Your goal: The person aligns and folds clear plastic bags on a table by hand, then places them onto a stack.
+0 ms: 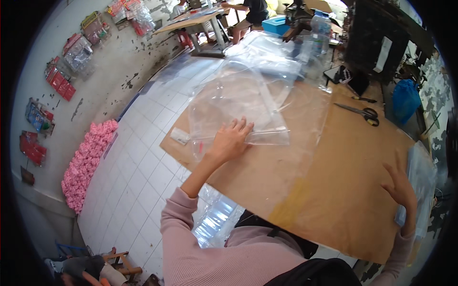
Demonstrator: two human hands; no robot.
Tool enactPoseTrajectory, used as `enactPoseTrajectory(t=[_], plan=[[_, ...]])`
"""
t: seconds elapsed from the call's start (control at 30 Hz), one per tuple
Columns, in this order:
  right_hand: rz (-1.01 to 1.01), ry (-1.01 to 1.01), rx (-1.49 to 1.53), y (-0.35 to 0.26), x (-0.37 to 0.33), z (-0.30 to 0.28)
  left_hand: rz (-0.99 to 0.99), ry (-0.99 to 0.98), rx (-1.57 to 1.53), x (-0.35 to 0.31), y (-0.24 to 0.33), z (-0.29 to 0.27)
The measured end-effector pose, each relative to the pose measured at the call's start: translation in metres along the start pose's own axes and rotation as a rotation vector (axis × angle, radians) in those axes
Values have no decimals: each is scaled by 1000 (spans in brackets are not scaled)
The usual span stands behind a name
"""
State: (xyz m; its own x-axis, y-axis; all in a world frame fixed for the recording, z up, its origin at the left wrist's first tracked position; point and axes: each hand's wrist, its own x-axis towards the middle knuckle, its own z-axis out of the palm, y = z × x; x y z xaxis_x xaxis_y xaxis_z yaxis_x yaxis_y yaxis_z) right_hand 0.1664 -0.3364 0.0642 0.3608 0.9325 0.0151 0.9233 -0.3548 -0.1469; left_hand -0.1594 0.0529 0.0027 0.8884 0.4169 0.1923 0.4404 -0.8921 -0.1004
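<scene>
My left hand (pixel 232 138) lies flat with its fingers apart on clear plastic bags (pixel 224 102), near their closer edge. The bags are spread over the left part of a table covered in brown board (pixel 343 171). At the table's right side my right hand (pixel 400 183) is open, fingers stretched and nothing in it. Beside that hand is a stack of clear plastic sheets or bags (pixel 422 183), partly behind my wrist. A small clear packet (pixel 180 136) rests at the table's left edge. Black-handled scissors (pixel 362 113) lie farther back on the right.
Behind the scissors stand a dark machine (pixel 377 40) and a blue plastic bag (pixel 405 100). More clear plastic (pixel 272 50) is heaped at the far edge. Pink bundles (pixel 88 164) line the left wall. People sit at a far table (pixel 191 24) and at lower left.
</scene>
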Motion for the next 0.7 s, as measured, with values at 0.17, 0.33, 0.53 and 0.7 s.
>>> enactPoseTrajectory(t=[0.17,0.33,0.53,0.7], plan=[[-342,76,67,-127,87,8,-41,214,-132,-22,16,-6],[-584,401,13,-215,108,16,309,550,-3,-41,68,-58],[-427,426,-111,-194,60,20,357,611,-127,-60,84,-66],[-153,326,-83,-158,-3,24,351,427,-428,-61,71,-44]])
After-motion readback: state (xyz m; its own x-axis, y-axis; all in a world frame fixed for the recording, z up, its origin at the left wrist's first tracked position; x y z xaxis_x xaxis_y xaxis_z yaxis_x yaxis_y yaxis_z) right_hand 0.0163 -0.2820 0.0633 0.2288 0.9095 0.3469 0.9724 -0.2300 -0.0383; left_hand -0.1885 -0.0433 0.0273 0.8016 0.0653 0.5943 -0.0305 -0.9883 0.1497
